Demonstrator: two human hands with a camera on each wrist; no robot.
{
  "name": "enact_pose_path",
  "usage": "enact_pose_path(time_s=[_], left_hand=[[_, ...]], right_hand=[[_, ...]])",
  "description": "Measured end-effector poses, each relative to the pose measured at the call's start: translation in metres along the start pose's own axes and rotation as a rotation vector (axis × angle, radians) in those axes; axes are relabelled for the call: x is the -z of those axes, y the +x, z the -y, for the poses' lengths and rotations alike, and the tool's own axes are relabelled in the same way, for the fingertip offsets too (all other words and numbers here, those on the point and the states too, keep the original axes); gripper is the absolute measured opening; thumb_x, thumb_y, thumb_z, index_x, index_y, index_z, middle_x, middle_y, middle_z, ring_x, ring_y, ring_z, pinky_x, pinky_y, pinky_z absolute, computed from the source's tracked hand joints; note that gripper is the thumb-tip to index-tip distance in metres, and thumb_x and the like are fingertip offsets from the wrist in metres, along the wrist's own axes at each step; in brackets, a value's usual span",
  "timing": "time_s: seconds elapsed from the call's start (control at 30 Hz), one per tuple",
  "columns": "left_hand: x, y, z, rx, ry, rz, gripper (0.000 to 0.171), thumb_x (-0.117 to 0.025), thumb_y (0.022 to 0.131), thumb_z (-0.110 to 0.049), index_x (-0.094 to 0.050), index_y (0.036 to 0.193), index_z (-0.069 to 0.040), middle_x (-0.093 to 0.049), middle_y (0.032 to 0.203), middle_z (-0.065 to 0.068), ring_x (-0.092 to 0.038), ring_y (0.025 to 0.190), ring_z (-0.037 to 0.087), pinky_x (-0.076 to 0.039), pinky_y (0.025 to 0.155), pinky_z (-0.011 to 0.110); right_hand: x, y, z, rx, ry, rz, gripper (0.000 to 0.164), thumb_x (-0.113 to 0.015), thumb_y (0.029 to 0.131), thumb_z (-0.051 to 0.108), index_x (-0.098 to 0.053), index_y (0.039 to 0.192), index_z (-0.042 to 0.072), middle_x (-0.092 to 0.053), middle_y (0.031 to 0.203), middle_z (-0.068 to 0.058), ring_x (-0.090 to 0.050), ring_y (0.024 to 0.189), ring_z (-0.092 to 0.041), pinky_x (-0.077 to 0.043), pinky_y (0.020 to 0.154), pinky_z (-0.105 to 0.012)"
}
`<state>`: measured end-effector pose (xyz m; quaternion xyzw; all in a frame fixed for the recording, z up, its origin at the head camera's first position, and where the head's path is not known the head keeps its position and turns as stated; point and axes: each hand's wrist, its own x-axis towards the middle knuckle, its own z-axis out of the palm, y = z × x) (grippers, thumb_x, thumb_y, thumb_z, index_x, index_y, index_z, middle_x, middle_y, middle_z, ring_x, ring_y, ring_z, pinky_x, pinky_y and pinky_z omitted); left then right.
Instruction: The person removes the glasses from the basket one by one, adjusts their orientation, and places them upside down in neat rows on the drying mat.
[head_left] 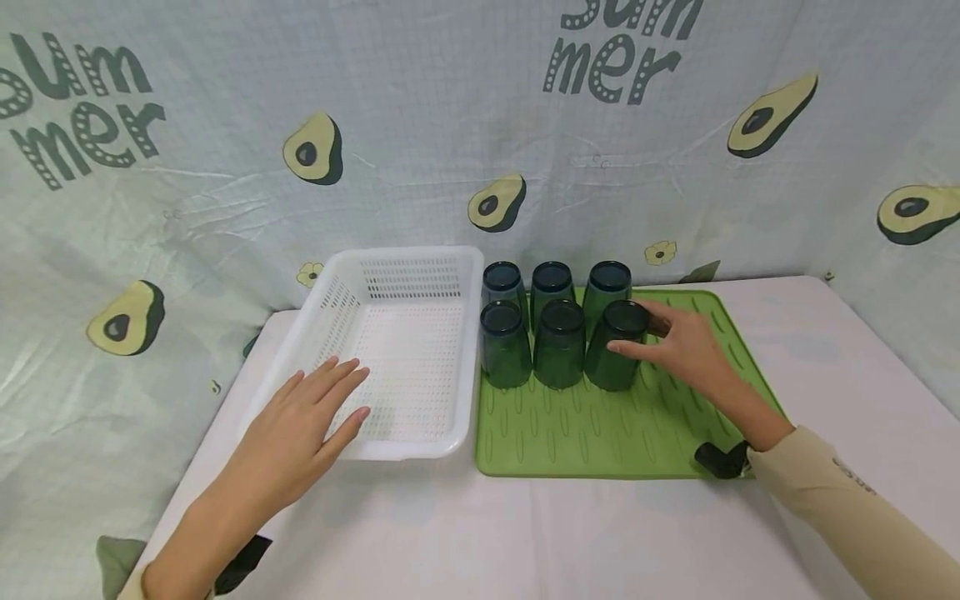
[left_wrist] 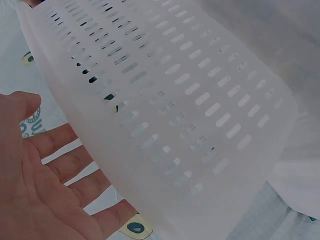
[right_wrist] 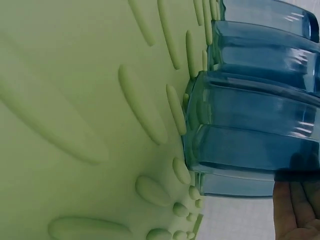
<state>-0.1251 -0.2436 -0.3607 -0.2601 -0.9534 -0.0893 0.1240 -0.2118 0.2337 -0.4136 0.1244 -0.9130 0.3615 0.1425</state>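
Note:
My right hand [head_left: 693, 346] grips an upside-down blue-green drinking glass [head_left: 613, 358] near its upper end, thumb in front and fingers behind. This glass stands at the right end of the front row on a green drying mat [head_left: 555, 442]. In the right wrist view, fingertips [right_wrist: 290, 205] lie against the side of the glass [right_wrist: 250, 125]. My left hand [head_left: 296, 433], fingers spread and straight, hovers over the near left side of a white plastic basket [head_left: 468, 358]. The left wrist view has the fingers beside the slotted basket wall [left_wrist: 165, 125].
More upturned glasses, such as the front middle one [head_left: 558, 354] and the back left one [head_left: 502, 279], stand close together in two rows beside the basket. A printed cloth [head_left: 420, 125] hangs behind the white-covered table [head_left: 487, 533]. Bare mat extends in front of the glasses.

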Motion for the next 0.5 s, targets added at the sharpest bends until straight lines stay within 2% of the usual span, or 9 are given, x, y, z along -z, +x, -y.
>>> enact_pose_path(time_s=[0.17, 0.3, 0.37, 0.5], left_hand=[[-0.001, 0.0, 0.002, 0.012, -0.008, 0.023, 0.048, -0.057, 0.104, -0.032, -0.054, 0.145, -0.006, -0.053, 0.148, 0.014, -0.041, 0.143, 0.039, -0.032, 0.114, 0.061], [-0.002, 0.001, 0.007, 0.018, -0.008, 0.019, 0.05, -0.057, 0.105, -0.033, -0.051, 0.148, -0.008, -0.051, 0.149, 0.015, -0.04, 0.143, 0.04, -0.031, 0.115, 0.06], [-0.001, 0.001, 0.01, 0.019, -0.005, 0.015, 0.052, -0.056, 0.105, -0.033, -0.048, 0.15, -0.01, -0.05, 0.151, 0.016, -0.039, 0.143, 0.041, -0.03, 0.115, 0.061], [0.0, 0.002, 0.014, 0.022, 0.006, 0.041, 0.055, -0.054, 0.106, -0.038, -0.043, 0.155, -0.015, -0.044, 0.155, 0.017, -0.035, 0.145, 0.042, -0.026, 0.115, 0.064]], right_hand=[[0.002, -0.003, -0.001, -0.022, 0.034, 0.053, 0.069, -0.085, 0.085, 0.03, -0.058, 0.14, -0.001, -0.066, 0.127, -0.026, -0.069, 0.105, -0.042, -0.058, 0.083, -0.056], [0.006, -0.004, 0.002, -0.028, -0.002, 0.144, 0.071, -0.078, 0.091, 0.035, -0.05, 0.146, 0.0, -0.061, 0.132, -0.026, -0.068, 0.109, -0.042, -0.059, 0.085, -0.053], [0.01, -0.003, 0.005, -0.033, -0.04, 0.202, 0.076, -0.074, 0.093, 0.039, -0.043, 0.151, 0.001, -0.055, 0.14, -0.026, -0.063, 0.116, -0.042, -0.056, 0.088, -0.054], [0.029, -0.007, 0.011, -0.039, -0.136, 0.317, 0.09, -0.07, 0.095, 0.046, -0.026, 0.159, 0.0, -0.035, 0.156, -0.028, -0.043, 0.136, -0.048, -0.044, 0.102, -0.064]])
